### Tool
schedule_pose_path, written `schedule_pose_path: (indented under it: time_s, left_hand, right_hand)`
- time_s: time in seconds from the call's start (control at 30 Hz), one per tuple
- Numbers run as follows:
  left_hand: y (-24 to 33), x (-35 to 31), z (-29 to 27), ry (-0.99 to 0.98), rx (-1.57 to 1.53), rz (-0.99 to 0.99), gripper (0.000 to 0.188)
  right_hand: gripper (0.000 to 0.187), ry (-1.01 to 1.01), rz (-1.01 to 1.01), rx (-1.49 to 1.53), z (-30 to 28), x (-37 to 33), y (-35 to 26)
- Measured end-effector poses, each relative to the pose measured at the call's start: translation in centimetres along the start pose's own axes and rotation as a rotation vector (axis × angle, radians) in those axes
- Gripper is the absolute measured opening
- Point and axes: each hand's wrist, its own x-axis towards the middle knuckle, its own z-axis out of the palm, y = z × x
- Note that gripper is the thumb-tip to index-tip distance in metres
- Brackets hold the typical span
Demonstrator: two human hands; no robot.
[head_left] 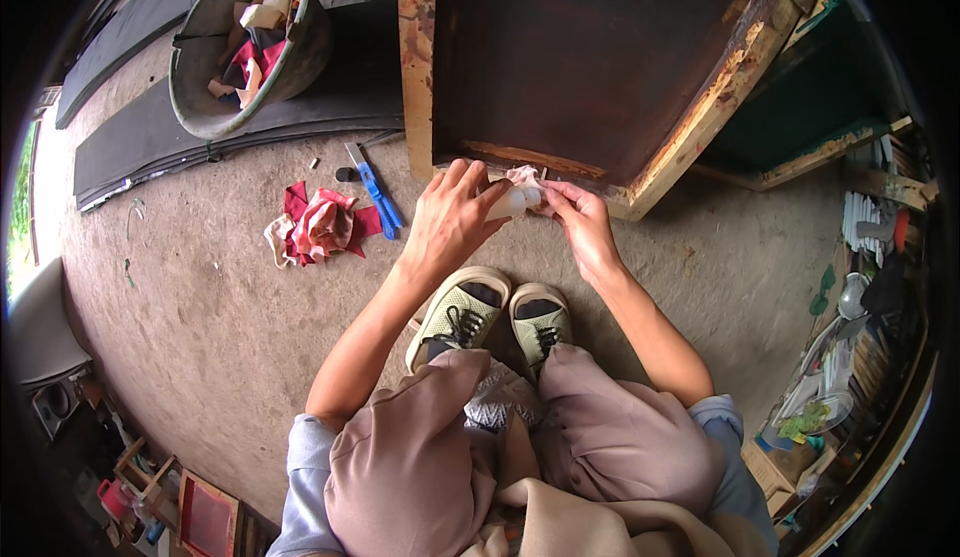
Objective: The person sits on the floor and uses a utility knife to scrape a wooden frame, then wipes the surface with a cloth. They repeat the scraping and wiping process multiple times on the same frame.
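Note:
My left hand (452, 215) is wrapped round a small translucent whitish bottle (514, 201), tilted with its top toward my right hand. My right hand (583, 222) pinches a crumpled pale pink cloth (527, 175) close to the bottle's mouth. Both hands are just in front of the lower edge of a large wooden frame (530, 155) with a dark panel inside it. Left of my left hand, a blue utility knife (378, 200) lies on the floor with its blade out. Beside it are a small black cap (346, 174) and a pile of red and white cloth scraps (325, 227).
A grey-green bucket (188, 97) with cloth scraps stands at the far left on dark flat sheets (120, 160). Another wooden frame (835, 150) with a dark green panel leans at the far right. Stacked clutter (835, 357) lines the right edge. My shoes (465, 307) are below my hands.

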Motion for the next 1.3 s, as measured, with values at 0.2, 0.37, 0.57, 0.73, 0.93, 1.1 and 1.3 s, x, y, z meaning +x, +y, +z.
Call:
schedule_pose_path:
  time_s: [0.2, 0.37, 0.57, 0.73, 0.93, 1.1, 1.3]
  left_hand:
    - [-0.2, 0.0, 0.4, -0.024, -0.046, -0.040, 0.040]
    - [-2.2, -2.4, 3.3, 0.020, -0.515, -0.290, 0.040]
    - [-5.5, -7.1, 4.1, -0.034, -0.423, -0.358, 0.040]
    - [-5.0, -6.1, 5.4, -0.068, -0.485, -0.321, 0.038]
    - [-5.7, -6.5, 5.4, -0.130, -0.449, -0.221, 0.040]
    - [-7.1, -6.3, 4.6, -0.026, -0.492, -0.225, 0.049]
    - [-9.3, -3.9, 3.3, 0.213, -0.351, -0.253, 0.043]
  right_hand:
    - [0.021, 0.000, -0.003, 0.042, -0.3, 0.1, 0.4]
    - [0.019, 0.117, -0.038, 0.236, -2.4, -0.2, -0.3]
    - [0.014, 0.576, -0.467, -0.074, -5.0, 5.2, -2.4]
    - [0.013, 0.812, -1.037, -0.806, -6.1, 10.2, -5.9]
    - [0.058, 0.481, -1.084, -1.378, -7.2, 10.1, -1.7]
    - [0.059, 0.004, -1.036, -1.668, -9.4, 9.4, 0.9]
    - [0.045, 0.011, -1.355, -1.781, -11.1, 9.6, -1.8]
